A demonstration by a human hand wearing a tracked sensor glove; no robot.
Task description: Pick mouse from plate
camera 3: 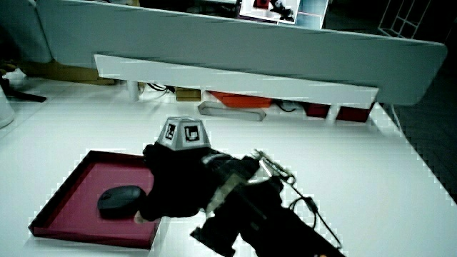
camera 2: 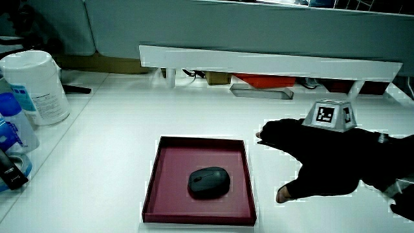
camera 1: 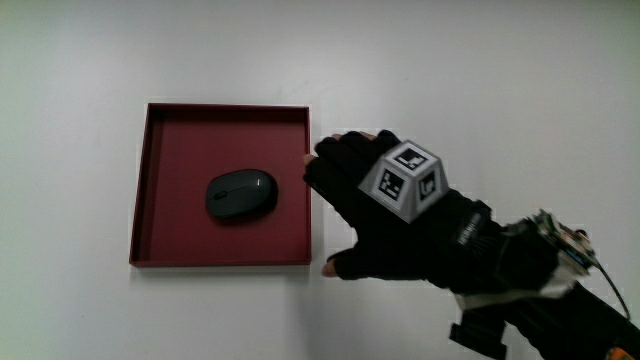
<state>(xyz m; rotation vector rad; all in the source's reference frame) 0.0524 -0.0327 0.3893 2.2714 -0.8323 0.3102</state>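
A black computer mouse (camera 1: pixel 241 194) (camera 2: pixel 208 182) (camera 3: pixel 120 200) lies near the middle of a dark red square plate (camera 1: pixel 225 110) (camera 2: pixel 200 140) (camera 3: pixel 71 178) with a low rim. The gloved hand (camera 1: pixel 345 200) (camera 2: pixel 297 155) (camera 3: pixel 178 185) hovers just beside the plate, its fingertips at the plate's rim and its thumb spread away toward the person. The fingers are open and hold nothing. The patterned cube (camera 1: pixel 405 180) sits on the back of the hand. Hand and mouse are apart.
A white canister (camera 2: pixel 35 87) and a blue bottle (camera 2: pixel 13 129) stand at the table's edge, away from the plate. A low white partition (camera 2: pixel 259 61) (camera 3: pixel 235 78) runs along the table. A small device with cables (camera 1: pixel 560 245) rides on the forearm.
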